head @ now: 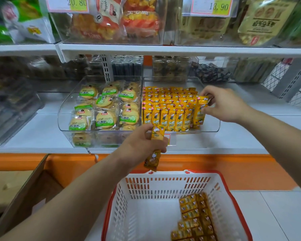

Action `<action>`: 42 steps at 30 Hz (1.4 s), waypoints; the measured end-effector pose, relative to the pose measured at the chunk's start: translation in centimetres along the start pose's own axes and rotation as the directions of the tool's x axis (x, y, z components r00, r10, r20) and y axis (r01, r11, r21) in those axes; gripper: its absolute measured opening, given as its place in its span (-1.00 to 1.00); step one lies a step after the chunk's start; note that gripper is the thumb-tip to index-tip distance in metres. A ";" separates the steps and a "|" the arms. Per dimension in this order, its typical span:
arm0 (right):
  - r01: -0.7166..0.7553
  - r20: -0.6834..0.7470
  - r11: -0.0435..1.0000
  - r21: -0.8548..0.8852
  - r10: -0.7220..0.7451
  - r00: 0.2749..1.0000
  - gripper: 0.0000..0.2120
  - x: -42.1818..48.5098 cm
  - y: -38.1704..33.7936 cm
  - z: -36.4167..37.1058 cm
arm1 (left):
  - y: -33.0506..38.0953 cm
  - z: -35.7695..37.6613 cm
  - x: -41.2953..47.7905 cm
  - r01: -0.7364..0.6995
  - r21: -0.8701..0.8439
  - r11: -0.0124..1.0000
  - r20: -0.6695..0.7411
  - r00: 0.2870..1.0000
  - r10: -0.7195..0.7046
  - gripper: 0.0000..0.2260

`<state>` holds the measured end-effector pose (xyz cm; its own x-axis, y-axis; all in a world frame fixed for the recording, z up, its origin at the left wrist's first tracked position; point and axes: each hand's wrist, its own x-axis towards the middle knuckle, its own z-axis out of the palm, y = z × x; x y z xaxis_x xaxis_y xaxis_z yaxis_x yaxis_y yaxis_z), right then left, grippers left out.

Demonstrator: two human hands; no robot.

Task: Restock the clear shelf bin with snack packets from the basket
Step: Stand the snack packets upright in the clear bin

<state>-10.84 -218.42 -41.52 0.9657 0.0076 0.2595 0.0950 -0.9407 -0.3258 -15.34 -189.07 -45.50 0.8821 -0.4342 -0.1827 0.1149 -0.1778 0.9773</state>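
A clear shelf bin [214,126] on the white shelf holds several rows of upright yellow snack packets [170,108]. My right hand [224,105] pinches one yellow packet [202,106] at the bin's right end, standing it beside the front row. My left hand [142,145] grips a few yellow packets [155,150] in front of the bin, just above the basket's far rim. The white basket with a red rim [137,220] sits below, with several yellow packets [195,218] lying in its right half.
A second clear bin [64,119] of round biscuit packs stands directly left of the yellow-packet bin. An upper shelf [163,49] with more bins and price tags overhangs. An open cardboard box [24,188] stands at the lower left, against the orange shelf base [233,167].
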 end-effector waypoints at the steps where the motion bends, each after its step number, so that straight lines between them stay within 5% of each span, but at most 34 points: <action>1: 0.001 0.020 0.997 -0.076 0.001 1.000 -0.60 0.6 0.1 0.3 | 0.0 -0.1 0.0 -0.008 0.001 1.000 0.003 1.000 0.008 -0.77; 14: 0.038 0.075 0.865 -0.501 -0.001 0.997 -0.56 3.6 2.4 4.3 | -0.7 -0.2 1.7 -0.035 -0.021 0.999 -0.030 0.999 0.035 -0.74; 21: 0.086 0.114 0.842 -0.532 -0.030 0.993 -0.54 3.5 1.9 4.0 | -0.5 1.0 2.3 -0.021 -0.026 0.999 -0.056 0.998 0.019 -0.66; 25: 0.074 -0.012 0.929 -0.363 -0.084 0.996 -0.61 1.0 0.5 1.5 | -0.4 1.8 2.3 -0.041 -0.039 0.998 -0.053 0.998 0.039 -0.73; 27: 0.085 -0.034 0.995 -0.047 -0.087 0.996 -0.74 -1.3 -0.5 0.3 | -0.5 2.2 2.2 -0.055 -0.028 0.998 -0.056 0.997 0.053 -0.73; 31: -0.060 0.168 0.774 0.631 -0.060 0.984 -0.85 -6.7 -3.7 0.6 | -0.7 3.4 1.8 -0.070 -0.022 0.997 -0.047 0.996 0.069 -0.68; 36: -0.155 0.300 0.682 0.715 -0.098 0.949 -0.71 -9.2 -5.8 1.3 | -0.1 5.2 1.1 -0.072 -0.014 0.997 -0.046 0.996 0.071 -0.55; 42: -0.194 0.292 0.644 0.740 -0.048 0.955 -0.86 -9.8 -4.5 -0.7 | 0.4 5.2 0.1 -0.108 -0.044 0.993 -0.174 0.980 0.099 -0.59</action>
<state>-20.84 -214.48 -41.98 0.9884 0.1520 -0.0021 0.0528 -0.3564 -0.9329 -17.60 -193.78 -45.67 0.9553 -0.2889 -0.0635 0.0387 -0.0906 0.9951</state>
